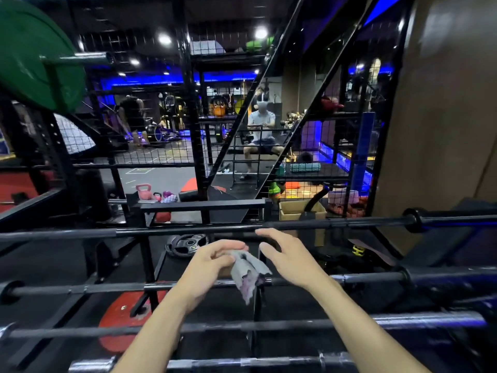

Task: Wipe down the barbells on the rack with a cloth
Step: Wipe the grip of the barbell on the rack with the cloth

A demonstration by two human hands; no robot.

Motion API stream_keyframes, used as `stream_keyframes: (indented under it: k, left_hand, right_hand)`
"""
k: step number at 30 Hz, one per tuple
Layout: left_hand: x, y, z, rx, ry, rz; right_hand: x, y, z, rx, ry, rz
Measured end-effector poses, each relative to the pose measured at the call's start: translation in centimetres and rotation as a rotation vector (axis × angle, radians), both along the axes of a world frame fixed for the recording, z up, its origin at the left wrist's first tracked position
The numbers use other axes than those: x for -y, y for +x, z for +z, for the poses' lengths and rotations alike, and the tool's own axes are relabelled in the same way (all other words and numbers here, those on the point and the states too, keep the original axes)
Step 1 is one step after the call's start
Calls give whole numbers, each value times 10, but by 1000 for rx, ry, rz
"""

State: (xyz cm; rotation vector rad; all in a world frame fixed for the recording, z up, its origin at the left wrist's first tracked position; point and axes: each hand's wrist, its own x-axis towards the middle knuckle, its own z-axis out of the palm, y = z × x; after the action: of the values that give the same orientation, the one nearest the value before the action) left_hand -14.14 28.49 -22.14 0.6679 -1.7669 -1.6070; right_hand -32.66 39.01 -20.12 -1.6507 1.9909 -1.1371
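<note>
Several dark barbells lie across the black rack [201,204], one behind another. The farthest bar [188,230] runs just beyond my fingertips; a second bar [107,287] passes under my hands; a third bar [295,324] and a fourth bar [269,362] cross beneath my forearms. My left hand [212,265] grips a crumpled grey cloth [248,273] that hangs down over the second bar. My right hand [285,254] hovers beside the cloth, fingers straight and spread, thumb near the cloth, holding nothing.
A red weight plate [121,316] and a black plate [185,244] lie on the floor under the rack. A green plate [35,49] hangs upper left. A cardboard box [295,210], kettlebells [145,193] and a mesh fence stand behind; a seated person [262,135] is beyond.
</note>
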Motion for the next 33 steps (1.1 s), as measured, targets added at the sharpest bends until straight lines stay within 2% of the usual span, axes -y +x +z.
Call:
stream_keyframes:
  k: [3,10,12,15,20,24,28,33]
  left_hand:
    - [-26,16,16,-74,52,-76]
    - [-57,52,30,-170,70,-82]
    - [-61,60,31,-177,71,-67]
    - [-65,69,28,-145,55,-32]
    - [-71,86,17,40,-195,1]
    - [-61,106,2,157,-251,82]
    - [-50,132,-18,221,-218,105]
    - [-20,168,-41,192,-121,151]
  right_hand:
    - [-18,24,12,163,-2,119]
    - [-50,65,29,348,-44,223]
    - [-52,70,31,330,-40,227]
    - [-51,74,30,182,-57,176]
    - [-37,77,29,0,-71,161]
    - [-17,82,23,-1,-118,223]
    - [13,93,15,122,-139,294]
    - [59,129,0,384,-22,369]
